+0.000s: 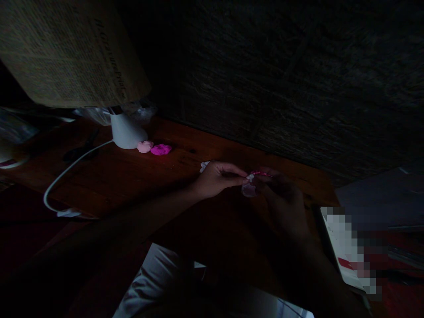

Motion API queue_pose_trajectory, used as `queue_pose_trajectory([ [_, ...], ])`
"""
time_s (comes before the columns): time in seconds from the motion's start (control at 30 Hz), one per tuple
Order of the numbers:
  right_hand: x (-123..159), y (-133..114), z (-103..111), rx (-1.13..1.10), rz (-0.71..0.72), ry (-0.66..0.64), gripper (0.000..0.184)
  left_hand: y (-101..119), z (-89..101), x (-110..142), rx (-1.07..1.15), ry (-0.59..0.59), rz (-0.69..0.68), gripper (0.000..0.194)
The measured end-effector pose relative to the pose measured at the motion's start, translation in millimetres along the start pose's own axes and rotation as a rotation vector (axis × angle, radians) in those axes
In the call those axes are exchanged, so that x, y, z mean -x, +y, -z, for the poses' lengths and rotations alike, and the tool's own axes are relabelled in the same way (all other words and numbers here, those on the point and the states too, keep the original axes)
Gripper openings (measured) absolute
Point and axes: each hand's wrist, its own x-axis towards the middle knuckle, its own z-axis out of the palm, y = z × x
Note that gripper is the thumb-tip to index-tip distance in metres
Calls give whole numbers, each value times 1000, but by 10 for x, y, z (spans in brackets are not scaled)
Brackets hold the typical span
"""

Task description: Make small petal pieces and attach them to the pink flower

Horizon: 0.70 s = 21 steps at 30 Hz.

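Over the wooden table (185, 152), my left hand (215, 177) pinches a small pale, thin petal-like piece (249, 190) between thumb and fingertips. A narrow, bumpy pink strand (260, 173) extends from the top of that piece toward my right hand (286, 198). My right fingers are closed around the strand's right side; they are dim and partly hidden in shadow. Behind my left wrist lies a pale crumpled bit (204, 166). Farther left, a light pink lump (145, 146) and a magenta lump (161, 149), both like modelling clay, touch each other.
A lamp with a white base (126, 130) and newspaper-print shade (76, 57) stands at the left. Its white cord (71, 170) loops over the table edge. Clear plastic (142, 114) lies behind it. A dark textured wall (265, 79) borders the table. A pixelated flat object (347, 251) is right.
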Motion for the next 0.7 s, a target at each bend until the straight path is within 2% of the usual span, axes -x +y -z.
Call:
queue_pose_trajectory([
  [0.37, -16, 31, 10, -68, -56, 0, 36, -32, 10, 1, -87, -20, -58, 18],
  [0.7, -14, 4, 17, -33, -80, 1, 37, -27, 3, 10, -81, -45, -142, 14],
])
